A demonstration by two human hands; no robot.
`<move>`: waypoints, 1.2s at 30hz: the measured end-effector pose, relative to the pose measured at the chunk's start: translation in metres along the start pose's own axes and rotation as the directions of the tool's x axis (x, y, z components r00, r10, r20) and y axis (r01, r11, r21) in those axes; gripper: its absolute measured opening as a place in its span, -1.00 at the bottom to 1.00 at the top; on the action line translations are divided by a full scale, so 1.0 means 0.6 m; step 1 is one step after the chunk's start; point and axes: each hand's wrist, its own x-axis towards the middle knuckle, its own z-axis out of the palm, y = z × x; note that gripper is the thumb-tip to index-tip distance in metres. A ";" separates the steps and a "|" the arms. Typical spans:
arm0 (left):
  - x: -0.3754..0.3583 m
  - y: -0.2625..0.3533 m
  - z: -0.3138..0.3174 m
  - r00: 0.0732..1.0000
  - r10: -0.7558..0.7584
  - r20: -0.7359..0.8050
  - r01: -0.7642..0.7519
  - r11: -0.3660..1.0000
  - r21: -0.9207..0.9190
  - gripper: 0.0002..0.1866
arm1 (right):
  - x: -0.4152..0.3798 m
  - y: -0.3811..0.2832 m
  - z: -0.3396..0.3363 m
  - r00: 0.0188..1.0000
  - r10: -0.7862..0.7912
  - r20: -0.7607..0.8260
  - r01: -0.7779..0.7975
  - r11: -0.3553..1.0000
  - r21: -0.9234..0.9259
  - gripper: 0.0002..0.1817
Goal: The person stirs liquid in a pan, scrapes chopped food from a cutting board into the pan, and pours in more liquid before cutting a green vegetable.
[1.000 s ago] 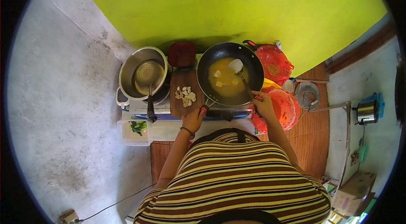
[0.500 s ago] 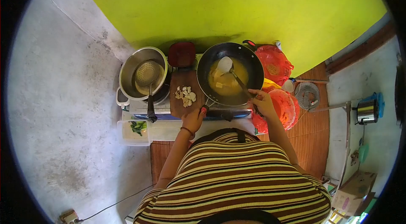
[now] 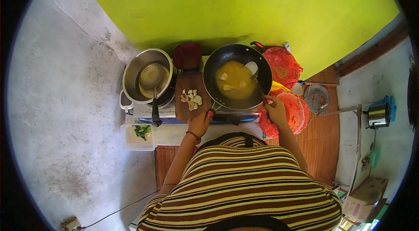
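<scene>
My left hand point(image 3: 199, 123) is closed around the red-and-black handle of a dark wok point(image 3: 211, 88), beside the near edge of a wooden cutting board point(image 3: 185, 83). Chopped pale pieces, perhaps garlic point(image 3: 191, 99), lie on that board. Inside the wok is a yellowish broth point(image 3: 235, 74) with a few pale chunks. My right hand point(image 3: 276, 111) grips the dark handle of a spatula point(image 3: 252, 68). Its pale blade rests at the right side of the wok, partly in the liquid.
Left of the board stands a steel pot point(image 3: 126, 80) holding a perforated skimmer point(image 3: 151, 75). A plastic container point(image 3: 131, 139) with green leaves sits at the front left. Red plastic bags point(image 3: 291, 106) are right of the wok. A dark red bowl point(image 3: 187, 56) stands behind the board.
The spatula blade has moved from the upper middle of the wok to its right side. My right hand has shifted slightly right and down. My left hand stays in place.
</scene>
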 end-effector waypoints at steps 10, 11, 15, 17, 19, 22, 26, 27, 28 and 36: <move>-0.002 -0.003 -0.001 0.999 0.049 -0.023 -0.048 0.998 0.030 -0.64 | -0.008 -0.002 0.011 0.962 0.191 0.196 -0.253 0.893 0.371 -0.58; -0.003 -0.002 -0.001 0.998 0.058 -0.032 -0.058 0.998 0.026 -0.63 | -0.011 -0.005 0.014 0.962 0.185 0.201 -0.249 0.896 0.367 -0.59; 0.003 -0.011 0.006 0.998 0.055 -0.030 -0.055 0.998 0.010 -0.62 | -0.012 -0.011 0.025 0.965 0.138 0.223 -0.206 0.926 0.318 -0.59; -0.002 0.002 -0.004 0.999 0.030 -0.015 -0.029 0.999 0.030 -0.62 | -0.010 -0.014 0.030 0.968 0.116 0.224 -0.176 0.946 0.273 -0.57; 0.000 -0.004 0.003 1.000 0.014 -0.014 -0.014 1.000 0.003 -0.64 | -0.009 -0.018 0.035 0.972 0.087 0.220 -0.134 0.969 0.207 -0.57; 0.002 -0.008 0.006 1.000 0.005 -0.012 -0.005 1.000 -0.002 -0.65 | -0.009 -0.026 0.043 0.976 0.043 0.214 -0.061 0.995 0.077 -0.56; 0.001 -0.006 0.001 1.000 0.011 0.011 -0.011 0.999 0.043 -0.62 | -0.010 -0.029 0.056 0.977 -0.008 0.214 0.016 0.999 -0.034 -0.55; 0.001 -0.006 0.001 1.000 0.011 0.009 -0.011 0.999 0.048 -0.62 | -0.009 -0.026 0.059 0.977 -0.026 0.212 0.037 0.998 -0.050 -0.55; 0.000 -0.006 0.002 1.000 0.010 0.007 -0.011 0.999 0.053 -0.61 | -0.007 -0.025 0.061 0.979 -0.038 0.200 0.054 0.996 -0.071 -0.56; -0.002 -0.001 -0.001 1.000 0.011 0.005 -0.011 0.999 0.033 -0.60 | 0.002 -0.019 0.059 0.926 -0.374 0.051 0.363 0.846 -0.391 -0.53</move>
